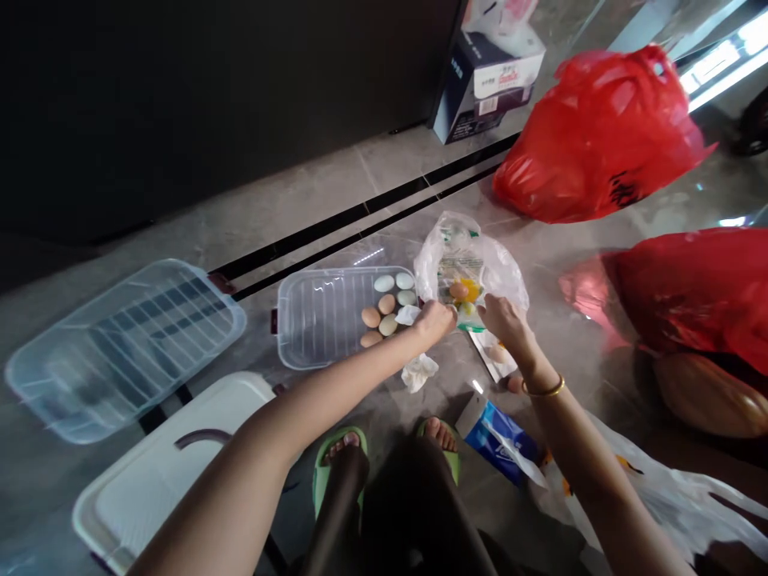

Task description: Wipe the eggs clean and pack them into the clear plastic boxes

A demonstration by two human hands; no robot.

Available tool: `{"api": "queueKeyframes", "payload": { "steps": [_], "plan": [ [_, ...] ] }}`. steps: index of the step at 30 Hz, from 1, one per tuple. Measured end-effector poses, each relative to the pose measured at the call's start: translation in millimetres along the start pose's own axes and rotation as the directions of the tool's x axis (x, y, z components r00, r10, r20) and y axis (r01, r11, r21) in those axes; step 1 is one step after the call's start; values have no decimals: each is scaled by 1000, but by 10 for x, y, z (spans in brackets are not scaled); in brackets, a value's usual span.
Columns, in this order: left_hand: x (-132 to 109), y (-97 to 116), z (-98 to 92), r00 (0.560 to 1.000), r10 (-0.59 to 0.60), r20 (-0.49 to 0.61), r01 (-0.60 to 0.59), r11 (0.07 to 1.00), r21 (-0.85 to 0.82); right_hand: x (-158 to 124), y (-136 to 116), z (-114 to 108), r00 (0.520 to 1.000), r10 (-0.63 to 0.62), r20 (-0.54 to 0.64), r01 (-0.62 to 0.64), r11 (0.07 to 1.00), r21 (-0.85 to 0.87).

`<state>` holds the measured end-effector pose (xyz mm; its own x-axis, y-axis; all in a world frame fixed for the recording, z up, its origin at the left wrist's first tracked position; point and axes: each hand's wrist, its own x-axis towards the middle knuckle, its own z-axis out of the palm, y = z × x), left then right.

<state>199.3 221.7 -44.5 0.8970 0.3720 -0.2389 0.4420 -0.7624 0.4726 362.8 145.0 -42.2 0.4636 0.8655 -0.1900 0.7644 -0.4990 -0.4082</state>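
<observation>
A clear plastic bag point(507, 272) with green print lies on the floor, opened wide. Inside are a brown egg point(459, 290) and spilled yellow yolk point(471, 290). My left hand point(437, 322) is closed at the bag's near left edge, a white tissue point(408, 314) beside it. Closed too, my right hand point(505, 318) is at the near right edge; the fingertips of both are hard to see. Left of the bag, a clear plastic container point(318, 316) holds several brown and pale eggs point(387, 304). Another egg point(497, 353) rests on a white piece point(489, 358) below my right hand.
A crumpled tissue point(418, 372) and a blue tissue pack point(501, 436) lie near my feet. At left are another clear container point(126, 352) and a white lid point(180, 464) with a handle. Red bags point(606, 136) stand at right, a box point(492, 80) behind.
</observation>
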Motion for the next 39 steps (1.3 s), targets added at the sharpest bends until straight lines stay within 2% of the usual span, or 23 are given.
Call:
{"api": "queueKeyframes", "payload": {
  "steps": [4,9,15,21,24,27,29,32,34,36,39],
  "plan": [
    [17,64,143,999,26,35,-25,999,-24,152,-77,83,998,11,61,-8,999,-52],
    [-54,13,238,998,26,50,-22,998,-65,420,-277,228,992,-37,117,51,992,-119],
    [-173,5,308,999,5,54,0,995,-101,463,-233,358,979,-152,135,183,949,-259],
    [-219,46,226,999,11,37,-7,994,-112,577,-224,356,959,-144,243,225,910,-349],
    [-278,50,104,998,57,3,-56,992,-112,549,-319,284,961,-159,227,236,898,-372],
    [-452,47,-23,988,61,-138,-85,982,-170,331,-465,163,981,-179,80,195,933,-301],
    [-640,27,-71,968,6,-252,-76,961,-267,77,-563,95,977,-204,-63,188,962,-199],
    [-972,-34,-40,932,-132,-337,-16,915,-402,-379,-656,75,955,-188,-231,185,982,-33],
    [-1177,-70,47,906,-214,-364,1,863,-505,-662,-656,115,950,-125,-286,157,983,92],
    [-1335,-79,159,887,-341,-311,64,758,-649,-890,-609,174,955,-18,-297,98,962,257],
    [-1457,-49,320,836,-541,-92,226,492,-841,-1119,-503,257,974,146,-172,-35,849,527]
  ]
}}
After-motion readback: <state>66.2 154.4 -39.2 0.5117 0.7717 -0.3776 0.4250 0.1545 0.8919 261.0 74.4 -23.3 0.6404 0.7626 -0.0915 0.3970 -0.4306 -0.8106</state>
